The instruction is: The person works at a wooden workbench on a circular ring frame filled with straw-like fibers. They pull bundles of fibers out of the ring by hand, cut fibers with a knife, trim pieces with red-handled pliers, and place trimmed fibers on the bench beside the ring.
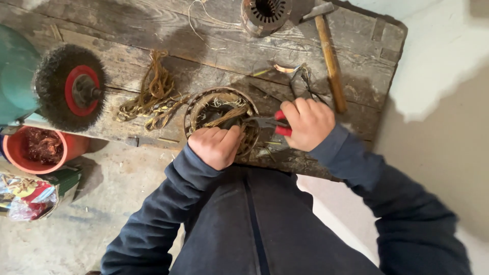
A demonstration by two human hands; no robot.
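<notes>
1. I take the round motor stator (222,118) on the wooden workbench (214,56) as my landmark; it sits at the bench's near edge, right in front of the person's body.
2. My view shows the left hand (216,146) clenched over the stator's near rim, fingers curled on top of the metal ring.
3. The right hand (307,124) is just to the right of the stator, closed around the red handles of a pair of pliers (270,122).
4. The pliers' dark nose points left, into the stator's opening, where it meets the yellowish windings (226,115). I cannot tell whether the nose actually bites a strand.
5. Left of the stator, a loose bundle of pulled-out yellowish wire (152,97) lies on the bench, touching nothing but the wood.
6. Further left, at the bench's end, a wire brush wheel (66,87) with a red hub sticks out of a green machine (16,74).
7. Below that wheel, off the bench, an orange bucket (71,146) holds copper scrap.
8. Beyond the stator, at the far edge, stands a second stator (265,15).
9. To the right of the landmark and beyond the right hand, a hammer (328,53) with a wooden handle lies on the boards.
</notes>
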